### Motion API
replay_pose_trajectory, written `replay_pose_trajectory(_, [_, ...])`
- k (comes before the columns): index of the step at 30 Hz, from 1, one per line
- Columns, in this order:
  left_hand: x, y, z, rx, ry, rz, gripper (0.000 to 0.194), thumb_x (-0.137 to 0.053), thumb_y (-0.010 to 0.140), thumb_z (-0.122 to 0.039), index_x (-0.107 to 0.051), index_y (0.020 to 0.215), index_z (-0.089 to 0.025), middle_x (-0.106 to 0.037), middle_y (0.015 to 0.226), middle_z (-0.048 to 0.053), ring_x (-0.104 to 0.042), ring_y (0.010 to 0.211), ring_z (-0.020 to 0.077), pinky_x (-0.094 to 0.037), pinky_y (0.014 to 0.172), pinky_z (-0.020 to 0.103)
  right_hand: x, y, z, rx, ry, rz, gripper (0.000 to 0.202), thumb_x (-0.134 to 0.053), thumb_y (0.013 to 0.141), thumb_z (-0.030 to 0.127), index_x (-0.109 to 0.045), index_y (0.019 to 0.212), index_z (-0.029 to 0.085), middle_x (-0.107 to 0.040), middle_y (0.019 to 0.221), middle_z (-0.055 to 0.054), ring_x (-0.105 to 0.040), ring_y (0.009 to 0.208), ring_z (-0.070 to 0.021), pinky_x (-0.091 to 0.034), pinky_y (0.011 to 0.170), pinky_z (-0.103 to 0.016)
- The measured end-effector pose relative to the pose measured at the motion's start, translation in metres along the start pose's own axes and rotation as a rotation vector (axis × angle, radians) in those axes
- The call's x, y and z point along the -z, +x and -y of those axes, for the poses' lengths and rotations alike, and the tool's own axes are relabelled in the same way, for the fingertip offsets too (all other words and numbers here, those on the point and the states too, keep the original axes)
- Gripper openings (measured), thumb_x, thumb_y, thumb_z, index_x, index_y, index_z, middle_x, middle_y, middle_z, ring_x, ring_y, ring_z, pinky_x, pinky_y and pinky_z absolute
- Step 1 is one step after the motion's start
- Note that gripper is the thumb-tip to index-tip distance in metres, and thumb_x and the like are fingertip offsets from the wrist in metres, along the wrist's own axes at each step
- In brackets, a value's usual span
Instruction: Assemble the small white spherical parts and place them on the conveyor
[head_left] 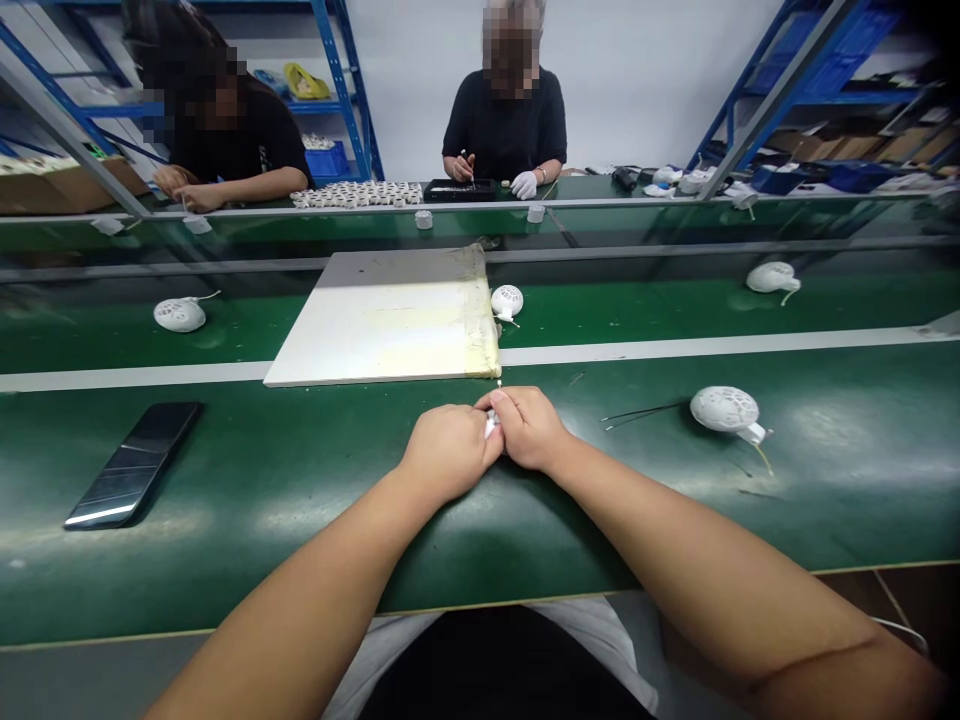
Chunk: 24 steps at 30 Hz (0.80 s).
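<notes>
My left hand (448, 450) and my right hand (531, 428) meet over the green table, both closed around a small white plastic part (491, 425). Fingers cover most of it, so its full shape is hidden. A short pale tip sticks up just beyond my right fingertips. To the right of my hands lies a white egg-shaped openwork shell (724, 410) with a neck and a thin yellowish wire. Two thin dark wires (643, 413) rest on the table between that shell and my right hand.
A white board (390, 315) lies ahead, taped along its right edge. Similar shells (180, 315) sit left, beside the board (508, 300) and far right (772, 277). A black phone (135, 465) lies left. Two people (504, 125) work across the bench, behind a metal frame.
</notes>
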<state>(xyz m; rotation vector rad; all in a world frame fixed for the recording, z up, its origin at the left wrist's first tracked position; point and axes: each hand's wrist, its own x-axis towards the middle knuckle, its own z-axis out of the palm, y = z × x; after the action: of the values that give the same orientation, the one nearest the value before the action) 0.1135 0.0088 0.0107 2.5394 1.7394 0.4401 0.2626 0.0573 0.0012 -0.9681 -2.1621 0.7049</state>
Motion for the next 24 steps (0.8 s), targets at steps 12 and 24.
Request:
replay_pose_trajectory(12, [-0.016, 0.012, 0.043, 0.193, -1.182, -0.17, 0.057, -0.035, 0.098, -0.059, -0.051, 0.061, -0.019, -0.055, 0.059, 0.002, -0.053, 0.059, 0.0151, -0.042, 0.062, 0.027, 0.004, 0.005, -0.024, -0.091, 0.724, -0.118, 0.059, -0.042, 0.093, 0.068, -0.059, 0.124, 0.022, -0.067, 0.124, -0.011, -0.064, 0.115, -0.0268, -0.054, 0.096, -0.044])
replay_pose_trajectory(24, [-0.001, 0.006, 0.045, 0.245, -1.103, -0.276, 0.065, -0.035, 0.087, -0.079, -0.056, 0.078, -0.018, -0.057, 0.072, 0.004, -0.055, 0.068, 0.0184, -0.047, 0.07, 0.033, 0.006, 0.004, -0.019, -0.073, 0.454, -0.152, 0.064, -0.071, 0.08, 0.047, -0.05, 0.134, 0.02, -0.06, 0.128, -0.011, -0.061, 0.111, -0.0269, -0.056, 0.092, -0.041])
